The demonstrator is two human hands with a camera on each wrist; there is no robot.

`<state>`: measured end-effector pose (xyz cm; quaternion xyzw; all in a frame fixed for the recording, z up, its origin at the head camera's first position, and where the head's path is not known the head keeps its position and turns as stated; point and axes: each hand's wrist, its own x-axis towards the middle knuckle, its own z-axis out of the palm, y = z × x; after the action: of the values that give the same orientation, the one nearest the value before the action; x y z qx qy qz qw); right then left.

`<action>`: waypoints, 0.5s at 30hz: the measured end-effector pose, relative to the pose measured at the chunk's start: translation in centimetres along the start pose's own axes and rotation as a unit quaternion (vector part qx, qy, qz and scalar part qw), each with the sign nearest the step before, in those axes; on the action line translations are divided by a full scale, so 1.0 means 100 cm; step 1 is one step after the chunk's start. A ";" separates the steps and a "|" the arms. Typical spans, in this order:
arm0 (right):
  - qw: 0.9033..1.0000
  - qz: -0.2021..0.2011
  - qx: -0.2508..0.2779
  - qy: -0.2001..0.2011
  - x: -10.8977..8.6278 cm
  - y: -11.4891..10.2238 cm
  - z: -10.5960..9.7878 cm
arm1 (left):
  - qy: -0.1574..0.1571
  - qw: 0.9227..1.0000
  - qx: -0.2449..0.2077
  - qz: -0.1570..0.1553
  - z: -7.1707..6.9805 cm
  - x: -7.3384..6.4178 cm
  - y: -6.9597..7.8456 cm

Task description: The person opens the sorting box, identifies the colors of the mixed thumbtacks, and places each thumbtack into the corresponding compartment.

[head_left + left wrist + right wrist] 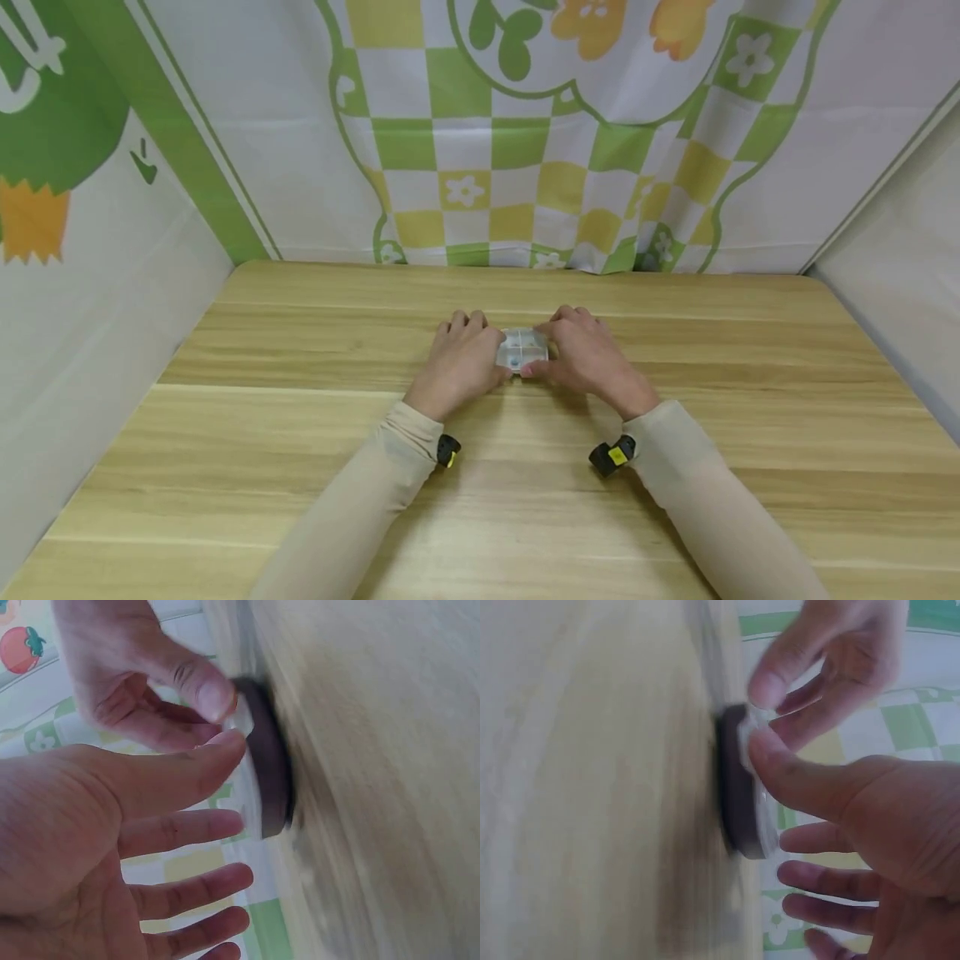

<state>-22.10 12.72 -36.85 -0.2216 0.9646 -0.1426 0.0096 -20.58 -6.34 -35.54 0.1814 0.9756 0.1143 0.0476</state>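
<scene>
A small compartment box lies on the wooden table between both hands. Its clear top shows a cross-shaped divider, with small bluish bits underneath. From the side, in the left wrist view, the box has a dark body below a pale, translucent lid. The left hand pinches the lid's left side, thumb at the near edge and index finger toward the far one. At the right side, the right hand grips likewise, its thumb at the lid's near edge. The other fingers of both hands extend beyond the box.
The wooden table reaches back to a hanging cloth with green and yellow checks. White cloth walls border the left and right sides. A black band with a yellow mark sits at the right wrist, a similar one at the left.
</scene>
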 end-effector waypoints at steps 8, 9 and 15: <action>0.998 -0.027 -0.026 0.048 0.004 -0.001 0.007 | 0.008 1.000 0.027 -0.008 0.002 0.001 -0.003; 0.998 -0.025 -0.025 0.044 0.004 -0.001 0.008 | 0.007 1.000 0.027 -0.010 0.003 0.001 -0.004; 0.999 -0.009 -0.010 0.032 0.003 -0.002 0.014 | -0.001 1.000 0.025 -0.018 0.006 0.001 -0.006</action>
<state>-22.18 11.99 -38.13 -0.2259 0.9637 -0.1402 -0.0250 -20.79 -6.74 -36.24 0.1652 0.9811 0.0890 0.0461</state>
